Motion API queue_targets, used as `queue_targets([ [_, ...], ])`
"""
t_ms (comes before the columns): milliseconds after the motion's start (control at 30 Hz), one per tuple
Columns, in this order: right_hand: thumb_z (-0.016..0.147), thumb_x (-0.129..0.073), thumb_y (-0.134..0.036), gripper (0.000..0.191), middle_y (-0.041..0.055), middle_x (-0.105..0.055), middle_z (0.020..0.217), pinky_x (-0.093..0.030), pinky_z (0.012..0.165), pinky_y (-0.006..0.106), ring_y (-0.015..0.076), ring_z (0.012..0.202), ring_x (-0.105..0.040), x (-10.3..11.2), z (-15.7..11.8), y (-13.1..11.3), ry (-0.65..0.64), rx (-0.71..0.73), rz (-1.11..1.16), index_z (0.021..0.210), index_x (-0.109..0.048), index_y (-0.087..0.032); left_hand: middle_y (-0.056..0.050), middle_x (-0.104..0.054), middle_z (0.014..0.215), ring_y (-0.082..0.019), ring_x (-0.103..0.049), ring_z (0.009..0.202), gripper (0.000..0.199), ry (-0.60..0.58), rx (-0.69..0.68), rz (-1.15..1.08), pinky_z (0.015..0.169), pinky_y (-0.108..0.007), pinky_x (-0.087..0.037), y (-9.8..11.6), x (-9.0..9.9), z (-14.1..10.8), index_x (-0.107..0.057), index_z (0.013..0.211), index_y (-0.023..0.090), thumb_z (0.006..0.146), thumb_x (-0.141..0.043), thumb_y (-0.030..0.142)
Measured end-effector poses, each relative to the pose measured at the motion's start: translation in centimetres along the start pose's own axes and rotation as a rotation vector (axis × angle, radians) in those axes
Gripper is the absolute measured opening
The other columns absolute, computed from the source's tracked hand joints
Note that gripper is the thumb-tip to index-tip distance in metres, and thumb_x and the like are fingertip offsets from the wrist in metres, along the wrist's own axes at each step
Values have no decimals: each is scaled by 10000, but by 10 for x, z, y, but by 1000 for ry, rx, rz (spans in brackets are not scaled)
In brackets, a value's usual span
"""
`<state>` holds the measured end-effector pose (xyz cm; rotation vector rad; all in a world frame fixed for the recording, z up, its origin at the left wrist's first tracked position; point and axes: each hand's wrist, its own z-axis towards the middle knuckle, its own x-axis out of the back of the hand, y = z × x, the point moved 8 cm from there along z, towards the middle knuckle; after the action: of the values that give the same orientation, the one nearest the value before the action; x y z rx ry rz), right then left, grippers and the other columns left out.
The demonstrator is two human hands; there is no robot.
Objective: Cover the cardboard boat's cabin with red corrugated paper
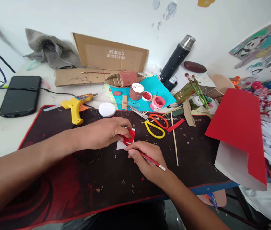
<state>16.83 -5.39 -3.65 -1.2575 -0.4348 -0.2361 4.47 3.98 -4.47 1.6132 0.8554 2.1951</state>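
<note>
In the head view my left hand (111, 132) has its fingers bent down onto a small red ribbed piece (131, 136), pinning it over a scrap of white paper (121, 146) on the dark mat. My right hand (149, 157) grips a red pencil (152, 160) with a white eraser end. The pencil's tip meets the lower edge of the red piece beside my left fingertips. Scissors (154, 128) with orange and yellow handles lie just beyond my right hand. A thin wooden stick (175, 143) rests to its right, close to a narrow red strip (175, 125).
A yellow glue gun (75, 110) and a black phone (20, 95) lie at the left. Behind stand paint pots (158, 103) on blue paper (145, 84), a cardboard sheet (109, 54) and a black flask (177, 59). Red card (239, 129) leans over the right edge.
</note>
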Motion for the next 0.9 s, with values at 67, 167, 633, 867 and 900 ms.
queue_targets([
  [67,1125,-638,-297,223,15,-806,824,-569,750,233,142,728,-758,-1,1,0,-9,-3,-6,1018,-808,-200,-109,-756,1302,-249,-746,1166,267,2,3,-2,943,-340,-586,0,0,0,-798,1163,226,1051,-608,75],
  [167,1130,-629,-297,242,16,-798,812,-563,747,230,140,728,-753,-3,2,-1,-12,-2,-13,1002,-807,-194,-106,-757,1300,-243,-747,1171,255,1,-3,-17,953,-336,-581,1,1,0,-795,1140,230,1055,-608,78],
  [633,1132,-629,-306,228,13,-812,839,-573,766,246,153,765,-771,-4,3,2,-22,-21,-18,1009,-798,-215,-99,-766,1281,-247,-755,1162,248,34,-8,-31,950,-329,-583,2,3,0,-806,1112,237,1022,-667,53],
  [867,1135,-614,-309,256,4,-793,818,-558,768,246,147,743,-746,-5,3,4,-31,-44,-25,953,-771,-220,-104,-756,1315,-247,-746,1189,256,9,8,-25,975,-338,-585,0,1,-1,-806,1145,235,1039,-643,67],
  [900,1136,-610,-312,267,1,-785,807,-555,763,248,145,730,-736,-5,2,4,-34,-52,-27,935,-763,-222,-102,-757,1318,-249,-746,1192,264,9,12,-29,977,-338,-587,0,2,-1,-808,1153,241,1036,-647,67],
])
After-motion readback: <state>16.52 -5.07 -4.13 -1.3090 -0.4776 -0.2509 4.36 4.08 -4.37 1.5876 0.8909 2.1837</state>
